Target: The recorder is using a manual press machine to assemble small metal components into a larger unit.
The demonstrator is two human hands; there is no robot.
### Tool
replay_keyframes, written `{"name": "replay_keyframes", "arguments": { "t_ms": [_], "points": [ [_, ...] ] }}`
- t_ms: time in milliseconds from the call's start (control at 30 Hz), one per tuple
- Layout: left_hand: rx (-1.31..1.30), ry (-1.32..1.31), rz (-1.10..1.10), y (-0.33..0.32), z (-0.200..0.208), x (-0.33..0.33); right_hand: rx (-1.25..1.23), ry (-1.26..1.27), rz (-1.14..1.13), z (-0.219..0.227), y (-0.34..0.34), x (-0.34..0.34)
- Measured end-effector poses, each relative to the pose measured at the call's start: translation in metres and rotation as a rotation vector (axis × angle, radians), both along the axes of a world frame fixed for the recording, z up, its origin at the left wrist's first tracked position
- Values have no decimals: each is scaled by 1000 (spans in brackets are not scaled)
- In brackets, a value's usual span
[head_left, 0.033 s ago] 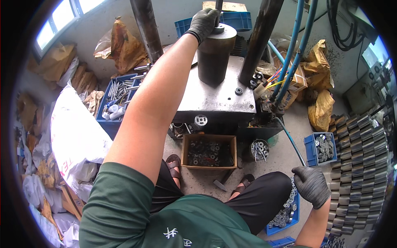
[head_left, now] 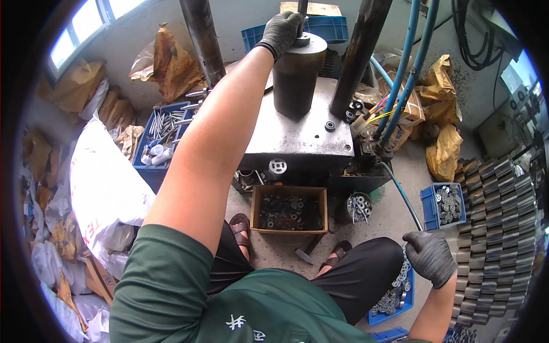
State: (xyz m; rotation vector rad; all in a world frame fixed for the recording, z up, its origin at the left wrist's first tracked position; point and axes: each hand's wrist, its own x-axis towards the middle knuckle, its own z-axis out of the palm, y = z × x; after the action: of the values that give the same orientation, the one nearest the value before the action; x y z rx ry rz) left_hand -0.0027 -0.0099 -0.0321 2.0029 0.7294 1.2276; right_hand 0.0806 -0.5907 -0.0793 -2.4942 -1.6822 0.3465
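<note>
My left hand (head_left: pixel 281 35), in a dark grey glove, reaches forward with its fingers closed round a dark upright metal rod (head_left: pixel 303 8). The rod's foot meets a small dark ring (head_left: pixel 302 40) on top of a thick steel cylinder (head_left: pixel 295 86). That cylinder stands upright on the press's metal table (head_left: pixel 274 134). At the right, my right hand (head_left: pixel 432 258), gloved as well, is closed on the end of a long, thin lever (head_left: pixel 402 194) with a blue covering. The lever slopes up to the valve fittings beside the press table.
Two dark press columns (head_left: pixel 204 43) flank the cylinder; blue hoses (head_left: pixel 407 68) hang at the right. A wooden box (head_left: pixel 290 231) of small parts and a hammer (head_left: pixel 304 255) are between my feet. Blue crates (head_left: pixel 429 208) of metal parts and stacked steel tubes (head_left: pixel 494 228) stand right.
</note>
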Motion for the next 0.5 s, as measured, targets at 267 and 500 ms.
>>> {"name": "replay_keyframes", "arguments": {
  "t_ms": [267, 500],
  "points": [
    [24, -8, -2, 2, -1, 2, -42, 4, 10, 1, 0, 0],
    [-22, -10, -45, 0, 1, -1, -12, -9, 14, -1, 1, 1]
  ]
}}
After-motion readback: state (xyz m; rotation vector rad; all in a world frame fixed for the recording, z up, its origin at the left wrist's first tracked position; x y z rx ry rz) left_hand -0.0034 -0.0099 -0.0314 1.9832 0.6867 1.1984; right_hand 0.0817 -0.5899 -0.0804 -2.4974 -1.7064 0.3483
